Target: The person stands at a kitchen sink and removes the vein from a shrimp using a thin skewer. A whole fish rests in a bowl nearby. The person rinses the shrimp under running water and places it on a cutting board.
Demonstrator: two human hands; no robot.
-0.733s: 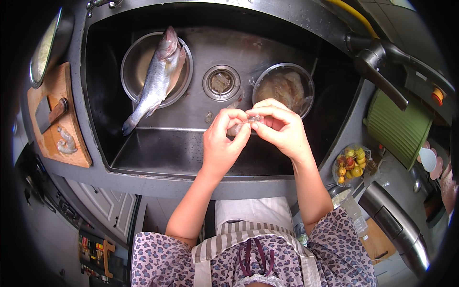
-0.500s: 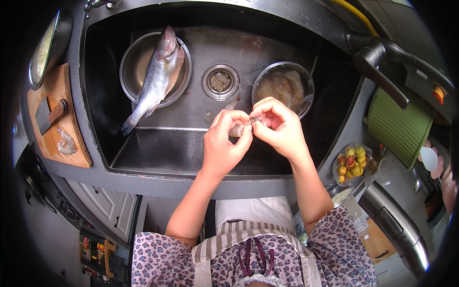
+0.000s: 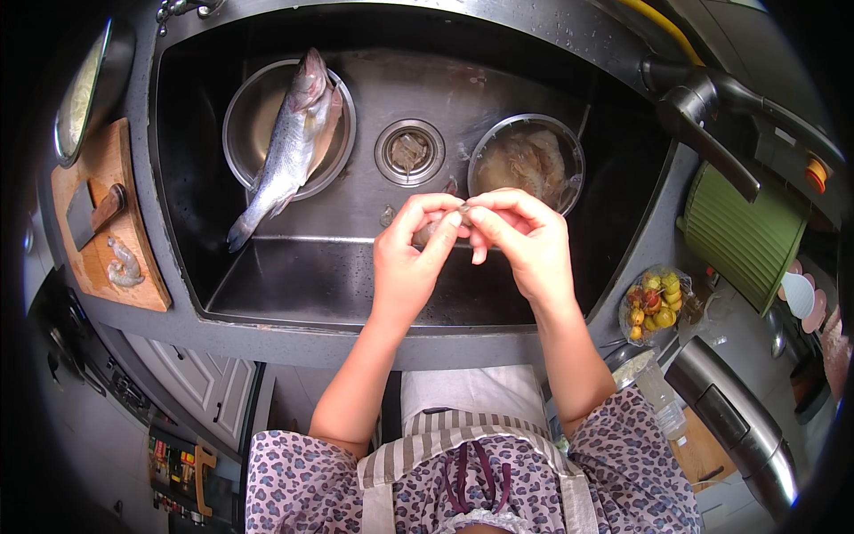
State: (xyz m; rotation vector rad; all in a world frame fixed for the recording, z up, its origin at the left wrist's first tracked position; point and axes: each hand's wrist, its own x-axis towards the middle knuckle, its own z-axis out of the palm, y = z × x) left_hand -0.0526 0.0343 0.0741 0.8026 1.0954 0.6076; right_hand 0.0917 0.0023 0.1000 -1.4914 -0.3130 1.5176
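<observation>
Over the sink (image 3: 294, 278), my left hand (image 3: 405, 258) is closed round a greyish shrimp (image 3: 427, 235), most of it hidden by the fingers. Thumb and forefinger of my right hand (image 3: 527, 245) pinch at the shrimp's end, touching the left fingertips. Just beyond the right hand stands a metal bowl (image 3: 473, 151) with raw shrimp (image 3: 538, 165) in it. Shell scraps (image 3: 409, 151) lie in the drain strainer beyond my hands, and a small scrap (image 3: 387, 214) sits on the sink floor beside my left hand.
A whole silvery fish (image 3: 289, 142) lies across another metal bowl (image 3: 236, 142) at the left. On the counter, a cutting board (image 3: 147, 287) holds a cleaver (image 3: 82, 222) and a shrimp (image 3: 124, 265). At the right are a faucet (image 3: 712, 133), green ridged bin (image 3: 747, 227) and bagged fruit (image 3: 656, 307).
My hands have drawn closer together at the fingertips. The right hand has dropped slightly and turned, with its lower fingers now showing beneath the thumb. The bowls and fish have stayed in place.
</observation>
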